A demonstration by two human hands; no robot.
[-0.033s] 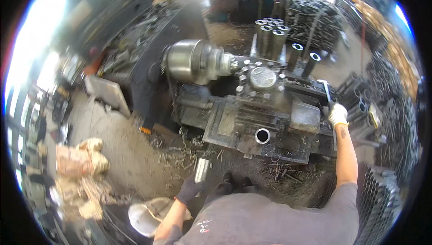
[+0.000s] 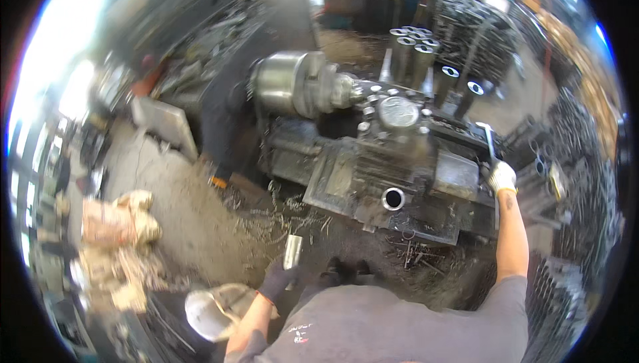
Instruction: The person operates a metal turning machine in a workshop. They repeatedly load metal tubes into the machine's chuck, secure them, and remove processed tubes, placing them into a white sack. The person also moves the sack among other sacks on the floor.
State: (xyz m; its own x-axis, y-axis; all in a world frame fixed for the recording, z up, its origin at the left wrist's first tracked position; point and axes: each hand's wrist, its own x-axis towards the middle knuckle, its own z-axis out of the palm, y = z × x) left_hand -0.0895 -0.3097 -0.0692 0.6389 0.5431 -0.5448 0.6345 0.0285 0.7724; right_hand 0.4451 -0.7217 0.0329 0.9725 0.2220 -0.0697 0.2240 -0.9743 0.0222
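My left hand point(image 2: 278, 281), in a dark glove, is closed around a short shiny metal tube point(image 2: 293, 251), held upright with its upper part showing. My right hand point(image 2: 502, 177) wears a white glove and is wrapped round a long metal lever point(image 2: 490, 139) at the right end of a lathe. In the middle, the lathe's round tool post point(image 2: 399, 112) is ringed by bolts. To its left sits a large metal chuck point(image 2: 287, 84), slightly blurred. Another metal tube point(image 2: 393, 199) stands on end on the machine's near side, its dark bore facing up.
Several tall tubes point(image 2: 424, 56) stand upright behind the lathe. Stacked tubes and metal parts point(image 2: 572, 143) fill the right side. Curly metal shavings point(image 2: 266, 213) lie on the floor. Woven sacks point(image 2: 116, 223) and a white bucket point(image 2: 205, 315) are at the lower left.
The view has shifted slightly, so the lathe sits a little farther right. My left hand and its tube appear slightly farther left. My right hand stays on the lever.
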